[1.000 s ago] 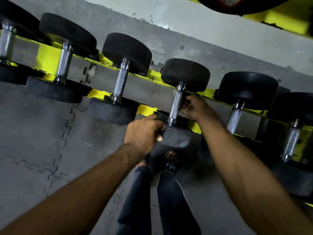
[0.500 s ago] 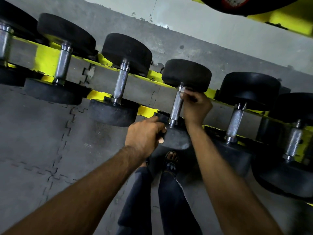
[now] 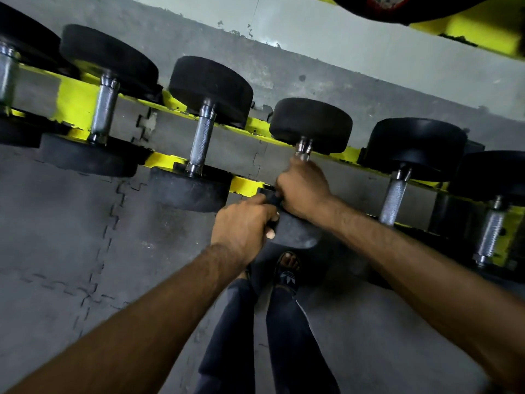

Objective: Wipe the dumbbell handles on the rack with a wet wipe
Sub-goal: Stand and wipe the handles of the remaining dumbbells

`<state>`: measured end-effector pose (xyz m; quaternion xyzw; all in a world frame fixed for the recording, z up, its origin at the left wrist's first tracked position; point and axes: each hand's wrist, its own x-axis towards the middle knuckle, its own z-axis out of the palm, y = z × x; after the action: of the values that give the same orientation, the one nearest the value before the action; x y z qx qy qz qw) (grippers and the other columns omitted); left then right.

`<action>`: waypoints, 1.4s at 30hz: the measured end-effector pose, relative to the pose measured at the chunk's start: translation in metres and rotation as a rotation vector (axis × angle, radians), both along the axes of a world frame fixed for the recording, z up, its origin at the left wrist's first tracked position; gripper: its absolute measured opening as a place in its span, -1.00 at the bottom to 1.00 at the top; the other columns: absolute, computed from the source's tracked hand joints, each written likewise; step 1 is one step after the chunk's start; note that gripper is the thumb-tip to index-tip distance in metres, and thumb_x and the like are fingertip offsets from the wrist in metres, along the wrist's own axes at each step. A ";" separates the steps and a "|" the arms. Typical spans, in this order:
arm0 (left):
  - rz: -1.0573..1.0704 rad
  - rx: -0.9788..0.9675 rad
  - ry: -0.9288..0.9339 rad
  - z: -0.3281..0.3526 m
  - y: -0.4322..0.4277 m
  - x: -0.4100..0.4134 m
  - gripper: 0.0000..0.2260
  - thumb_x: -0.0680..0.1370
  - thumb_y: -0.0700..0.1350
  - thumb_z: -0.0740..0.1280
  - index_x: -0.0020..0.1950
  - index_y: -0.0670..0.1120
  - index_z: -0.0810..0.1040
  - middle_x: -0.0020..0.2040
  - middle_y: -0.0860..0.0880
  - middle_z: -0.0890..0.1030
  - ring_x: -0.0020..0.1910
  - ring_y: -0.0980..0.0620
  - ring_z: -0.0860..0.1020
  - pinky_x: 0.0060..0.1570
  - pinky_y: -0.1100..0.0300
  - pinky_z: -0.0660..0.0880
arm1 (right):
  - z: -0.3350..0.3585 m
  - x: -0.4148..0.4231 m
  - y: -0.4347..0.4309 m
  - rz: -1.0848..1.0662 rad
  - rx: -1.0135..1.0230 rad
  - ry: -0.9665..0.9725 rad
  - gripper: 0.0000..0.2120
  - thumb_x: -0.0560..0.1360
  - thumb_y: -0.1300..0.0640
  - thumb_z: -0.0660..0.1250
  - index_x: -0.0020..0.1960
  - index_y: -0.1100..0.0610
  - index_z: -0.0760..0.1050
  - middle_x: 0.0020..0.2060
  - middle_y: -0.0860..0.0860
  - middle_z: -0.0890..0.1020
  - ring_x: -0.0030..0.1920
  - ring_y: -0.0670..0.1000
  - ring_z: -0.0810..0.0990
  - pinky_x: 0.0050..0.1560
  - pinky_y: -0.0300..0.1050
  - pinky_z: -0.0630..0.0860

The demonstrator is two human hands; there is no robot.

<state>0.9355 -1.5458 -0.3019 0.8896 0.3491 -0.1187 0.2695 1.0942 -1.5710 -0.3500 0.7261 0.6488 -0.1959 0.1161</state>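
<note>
Right hand (image 3: 305, 191) is wrapped tight around the handle (image 3: 303, 149) of the dumbbell (image 3: 311, 125), with only the handle's top end showing. Left hand (image 3: 241, 226) grips the near weight (image 3: 295, 234), just beside the right. The dumbbell sits across the yellow rack (image 3: 76, 100) between its neighbours.

The rack (image 3: 76, 100) is bright yellow, two rails running left to right with a gap between them. Six black rubber-headed dumbbells sit across it in a row, with knurled chrome handles bridging the gap: leftmost dumbbell (image 3: 7, 78) cut off by the edge, second dumbbell (image 3: 103, 109), third dumbbell (image 3: 203, 137), fourth dumbbell (image 3: 311, 125), fifth dumbbell (image 3: 395, 200), and sixth dumbbell (image 3: 490, 234) far right. Underneath are grey interlocking floor mats (image 3: 56, 237), pretty scuffed.
</note>
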 end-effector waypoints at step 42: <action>0.061 -0.057 -0.118 -0.007 -0.001 -0.005 -0.78 0.41 -0.21 0.49 0.01 0.03 0.68 -0.07 0.02 0.58 -0.02 -0.12 0.57 -0.20 0.05 0.51 | -0.058 0.040 -0.040 -1.278 -0.103 1.146 -0.73 0.50 0.45 0.28 0.16 0.31 0.60 -0.09 0.21 0.69 -0.11 0.08 0.64 -0.04 -0.11 0.54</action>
<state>0.9309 -1.5473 -0.3093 0.8760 0.3561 -0.0674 0.3182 1.1345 -1.6112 -0.4075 0.7351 0.0644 -0.5892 -0.3291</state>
